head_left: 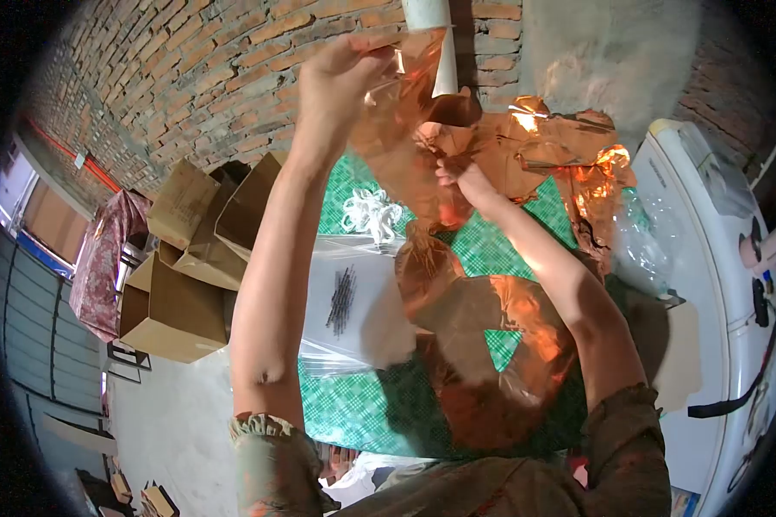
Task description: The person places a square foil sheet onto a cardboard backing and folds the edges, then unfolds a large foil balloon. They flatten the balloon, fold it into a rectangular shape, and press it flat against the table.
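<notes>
Copper-coloured, see-through foil balloons, flat and creased, spread over the table. My left hand (341, 82) is raised high at the top centre, its thumb and fingers pinched on the upper edge of one foil balloon (397, 164). Lower and to the right, my right hand (467, 179) has its fingers closed on the same foil; the fingertips are partly hidden by it. Another foil balloon (535, 379) with a cut-out hole lies nearer my body. Under my left forearm's right side sit a bundle of white ribbon (372, 215) and a clear plastic bag (366, 319) with black marks.
A green checked cloth (362, 409) covers the table. Open cardboard boxes (181, 306) are stacked at the left. On the right stands a white appliance (694, 224), with clear plastic (645, 237) beside it. A brick wall (198, 77) and a white pipe (428, 15) rise behind.
</notes>
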Demonstrator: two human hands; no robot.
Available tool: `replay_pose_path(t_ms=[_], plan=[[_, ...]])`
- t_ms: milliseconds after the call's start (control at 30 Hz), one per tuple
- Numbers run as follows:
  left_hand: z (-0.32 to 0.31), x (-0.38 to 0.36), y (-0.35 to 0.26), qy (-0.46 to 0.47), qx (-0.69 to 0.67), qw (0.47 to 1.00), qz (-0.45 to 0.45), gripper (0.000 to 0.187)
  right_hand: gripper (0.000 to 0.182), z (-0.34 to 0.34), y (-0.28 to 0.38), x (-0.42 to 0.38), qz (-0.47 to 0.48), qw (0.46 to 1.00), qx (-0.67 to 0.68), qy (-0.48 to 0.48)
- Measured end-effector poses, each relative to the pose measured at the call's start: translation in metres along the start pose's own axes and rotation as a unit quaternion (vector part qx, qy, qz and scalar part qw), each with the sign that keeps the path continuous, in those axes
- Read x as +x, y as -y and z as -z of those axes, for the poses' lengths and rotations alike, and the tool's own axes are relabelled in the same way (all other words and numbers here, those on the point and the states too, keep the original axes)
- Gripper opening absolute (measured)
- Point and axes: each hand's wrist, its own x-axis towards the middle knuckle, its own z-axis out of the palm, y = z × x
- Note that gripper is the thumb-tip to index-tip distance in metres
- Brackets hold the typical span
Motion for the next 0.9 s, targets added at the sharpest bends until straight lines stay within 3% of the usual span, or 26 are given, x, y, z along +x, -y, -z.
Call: replay_pose_path(t_ms=[33,67,167,200,300,333,400,433,467,533,567,600,633,700,733,767,833,900], plan=[[-0.003,-0.005,-0.017,0.015,0.002,1.0,-0.008,0.02,0.043,0.005,0.006,-0.003,-0.037,0.994,0.099,0.014],[-0.007,-0.013,-0.035,0.03,0.002,0.999,-0.018,0.02,0.061,0.011,0.001,-0.004,-0.06,0.987,0.133,0.064],[-0.017,-0.038,-0.067,0.077,0.019,0.996,-0.03,0.021,0.067,0.012,0.044,-0.042,-0.097,0.924,0.362,0.077],[-0.02,-0.052,-0.08,0.095,0.024,0.995,-0.024,0.021,0.082,0.008,0.06,-0.049,-0.117,0.907,0.403,0.028],[-0.029,-0.1,-0.105,0.144,0.052,0.988,-0.036,0.016,0.1,0.035,0.087,-0.09,-0.005,0.874,0.482,0.063],[-0.031,-0.12,-0.108,0.139,0.058,0.988,-0.027,0.013,0.1,0.05,0.095,-0.107,0.036,0.854,0.488,0.177],[-0.034,-0.162,-0.107,0.144,0.085,0.985,-0.041,0.012,0.093,0.055,0.112,-0.156,0.09,0.861,0.488,0.113],[-0.036,-0.184,-0.105,0.155,0.105,0.98,-0.064,0.013,0.081,0.069,0.099,-0.158,0.033,0.893,0.448,0.024],[-0.037,-0.206,-0.101,0.172,0.111,0.972,-0.117,0.018,0.068,0.078,0.115,-0.194,-0.096,0.725,0.677,0.082],[-0.046,-0.261,-0.1,0.19,0.125,0.972,-0.058,0.021,0.049,0.084,0.116,-0.225,-0.152,0.685,0.712,0.027],[-0.053,-0.287,-0.095,0.193,0.119,0.973,-0.049,0.022,0.043,0.086,0.082,-0.207,-0.086,0.839,0.532,-0.074],[-0.06,-0.311,-0.088,0.192,0.125,0.971,-0.063,0.022,0.038,0.088,0.05,-0.193,-0.016,0.935,0.313,-0.167],[-0.066,-0.332,-0.08,0.189,0.13,0.97,-0.079,0.022,0.034,0.1,0.023,-0.185,-0.048,0.935,0.323,-0.135],[-0.073,-0.376,-0.07,0.225,0.155,0.962,0.029,0.021,0.028,0.12,-0.004,-0.195,-0.114,0.937,0.315,-0.1],[-0.08,-0.392,-0.065,0.208,0.15,0.966,0.004,0.021,0.026,0.119,0.0,-0.209,-0.147,0.938,0.298,-0.096],[-0.086,-0.405,-0.059,0.191,0.147,0.97,-0.023,0.022,0.028,0.115,0.002,-0.225,-0.158,0.936,0.304,-0.086],[-0.091,-0.43,-0.052,0.209,0.156,0.965,0.004,0.022,0.031,0.108,0.008,-0.244,-0.175,0.931,0.315,-0.064],[-0.094,-0.445,-0.044,0.223,0.158,0.962,0.009,0.026,0.039,0.125,-0.019,-0.248,-0.137,0.942,0.307,0.011]])
